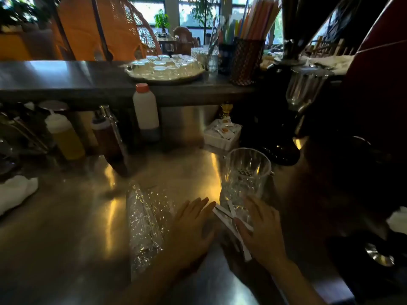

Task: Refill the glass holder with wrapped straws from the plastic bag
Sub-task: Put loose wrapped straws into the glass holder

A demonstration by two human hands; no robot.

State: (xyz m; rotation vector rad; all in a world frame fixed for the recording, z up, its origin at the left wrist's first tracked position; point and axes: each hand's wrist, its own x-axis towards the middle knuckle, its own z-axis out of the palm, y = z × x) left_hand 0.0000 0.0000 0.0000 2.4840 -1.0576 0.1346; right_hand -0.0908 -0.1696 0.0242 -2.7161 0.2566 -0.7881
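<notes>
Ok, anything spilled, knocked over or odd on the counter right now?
Nothing spilled or broken. The glass holder stands upright and empty; a few wrapped straws lie crossed on the counter between the hands, and the plastic bag lies flat beside them.

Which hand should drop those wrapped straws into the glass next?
Right, probably. The right hand lies on the wrapped straws at the foot of the glass holder. The left hand rests flat on the counter, nearer the plastic bag, so it suits fetching more.
</notes>
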